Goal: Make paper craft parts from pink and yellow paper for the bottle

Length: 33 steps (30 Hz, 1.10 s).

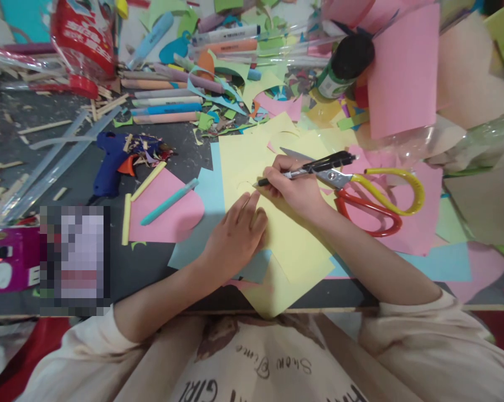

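Note:
In my right hand (293,184) is a black-and-clear pen (327,163), its tip touching a sheet of yellow paper (285,240) where a faint curved line shows. My left hand (237,237) lies on the same paper with fingers stretched out, fingertips close to the pen tip. Scissors (373,192) with one yellow and one red handle rest just right of my right hand, partly behind it. Blue paper (193,240) sticks out from under the yellow sheet. Left of my left hand, a teal marker (170,202) lies across a rounded pink paper piece (185,218) edged with yellow strips.
A blue glue gun (108,162) lies at the left, near clear glue sticks (63,159). Markers (168,110), paper scraps and a red bottle (84,44) crowd the back. A black-capped green bottle (346,64) leans beside pink paper (406,72). A purple box (13,259) sits front left.

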Each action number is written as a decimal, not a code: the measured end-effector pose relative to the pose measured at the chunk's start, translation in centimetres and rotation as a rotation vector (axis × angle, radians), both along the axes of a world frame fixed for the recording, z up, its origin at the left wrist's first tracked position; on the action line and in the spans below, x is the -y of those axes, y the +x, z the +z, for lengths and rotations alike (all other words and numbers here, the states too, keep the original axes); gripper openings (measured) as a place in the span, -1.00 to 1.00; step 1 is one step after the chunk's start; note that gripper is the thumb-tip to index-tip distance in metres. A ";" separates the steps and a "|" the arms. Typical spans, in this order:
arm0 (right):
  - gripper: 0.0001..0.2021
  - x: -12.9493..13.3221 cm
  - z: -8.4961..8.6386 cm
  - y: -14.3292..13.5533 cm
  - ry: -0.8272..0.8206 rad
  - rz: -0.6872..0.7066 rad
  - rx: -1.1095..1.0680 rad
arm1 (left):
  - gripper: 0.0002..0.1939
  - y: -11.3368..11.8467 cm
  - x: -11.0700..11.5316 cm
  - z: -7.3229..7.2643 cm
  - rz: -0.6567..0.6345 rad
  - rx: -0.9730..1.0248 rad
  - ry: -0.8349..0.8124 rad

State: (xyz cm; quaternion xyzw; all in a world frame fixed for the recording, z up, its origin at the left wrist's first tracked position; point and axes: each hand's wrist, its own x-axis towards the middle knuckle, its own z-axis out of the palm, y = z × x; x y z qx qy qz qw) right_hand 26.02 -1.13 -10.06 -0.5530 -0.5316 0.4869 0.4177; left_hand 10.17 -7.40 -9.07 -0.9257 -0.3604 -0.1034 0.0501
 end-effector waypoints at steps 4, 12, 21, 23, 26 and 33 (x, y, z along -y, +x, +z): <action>-0.60 0.0 -0.1 0.0 0.009 -0.005 0.013 | -0.76 0.0 -0.1 -0.1 -0.001 -0.005 0.018; -0.75 0.8 0.3 1.2 -0.013 -0.006 -0.168 | -0.76 -0.2 0.0 -0.4 -0.008 -0.006 0.030; -0.95 1.4 0.8 1.2 -0.018 0.033 0.127 | -0.74 -0.1 0.0 0.1 0.001 -0.028 0.005; -0.91 1.3 0.8 1.0 -0.001 0.035 0.141 | -0.73 -0.1 0.0 0.1 0.000 -0.029 0.003; -0.89 1.3 0.8 0.9 0.007 0.049 0.157 | -0.74 0.0 -0.1 0.1 0.007 -0.029 -0.018; -0.89 1.2 0.6 1.1 0.024 0.093 0.186 | -0.75 -0.1 -0.1 0.1 -0.004 -0.016 -0.034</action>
